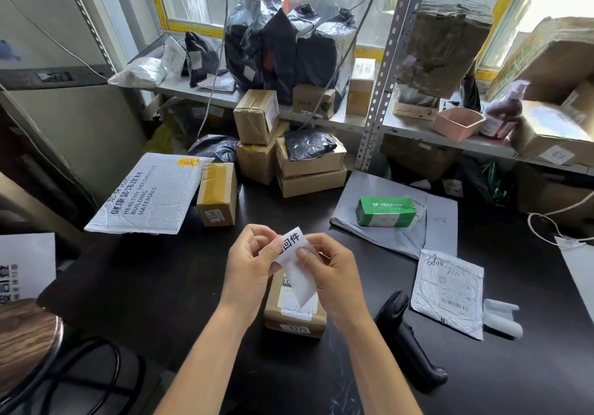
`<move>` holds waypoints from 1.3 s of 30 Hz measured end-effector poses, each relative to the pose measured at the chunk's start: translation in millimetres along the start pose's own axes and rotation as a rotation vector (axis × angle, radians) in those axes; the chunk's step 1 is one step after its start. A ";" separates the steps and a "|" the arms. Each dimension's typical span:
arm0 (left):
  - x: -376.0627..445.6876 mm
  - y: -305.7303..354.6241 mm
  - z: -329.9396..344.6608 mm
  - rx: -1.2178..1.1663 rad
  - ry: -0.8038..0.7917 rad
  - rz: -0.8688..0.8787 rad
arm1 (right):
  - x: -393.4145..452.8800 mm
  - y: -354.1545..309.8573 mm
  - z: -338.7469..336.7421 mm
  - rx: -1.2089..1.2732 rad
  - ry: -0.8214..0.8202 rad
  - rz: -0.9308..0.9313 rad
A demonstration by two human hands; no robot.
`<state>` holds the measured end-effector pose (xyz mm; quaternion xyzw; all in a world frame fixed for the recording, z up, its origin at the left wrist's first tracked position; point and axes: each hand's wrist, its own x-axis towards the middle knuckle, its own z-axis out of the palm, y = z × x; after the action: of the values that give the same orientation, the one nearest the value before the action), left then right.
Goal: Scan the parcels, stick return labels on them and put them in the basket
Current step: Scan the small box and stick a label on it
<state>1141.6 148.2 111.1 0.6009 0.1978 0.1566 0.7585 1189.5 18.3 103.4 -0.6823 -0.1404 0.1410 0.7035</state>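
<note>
Both hands hold a white return label (294, 241) printed with black characters, above a small brown cardboard parcel (294, 320) that lies on the black table (160, 286). My left hand (249, 262) pinches the label's left edge. My right hand (331, 270) pinches its right side, where white backing paper (300, 281) hangs down over the parcel. A black handheld scanner (406, 344) lies on the table to the right of the parcel. No basket is in view.
Other parcels lie around: a white padded mailer (151, 193), a taped carton (217, 194), stacked cartons (289, 157), a green box (385, 211) on a grey mailer, and a small grey mailer (450, 292). Metal shelving with bags stands behind. A wooden stool (25, 334) sits at left.
</note>
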 end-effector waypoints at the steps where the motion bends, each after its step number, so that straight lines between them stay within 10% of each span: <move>1: 1.4 -2.3 -0.5 0.137 0.029 0.077 | 1.5 1.2 0.1 -0.017 0.013 -0.005; 6: 3.3 -4.7 -7.4 0.763 0.000 0.554 | 7.1 5.3 -1.4 -0.130 0.047 -0.021; 25: 11.7 3.9 9.4 0.711 0.061 0.644 | 16.1 -22.7 -10.5 -0.644 -0.148 -0.250; 39: 24.4 -9.2 14.4 0.354 0.227 0.180 | 23.1 -7.0 -12.9 -0.532 0.009 -0.069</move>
<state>1169.9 145.4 102.3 0.7185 0.2517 0.2532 0.5969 1215.8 15.2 110.1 -0.8385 -0.1928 0.0720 0.5045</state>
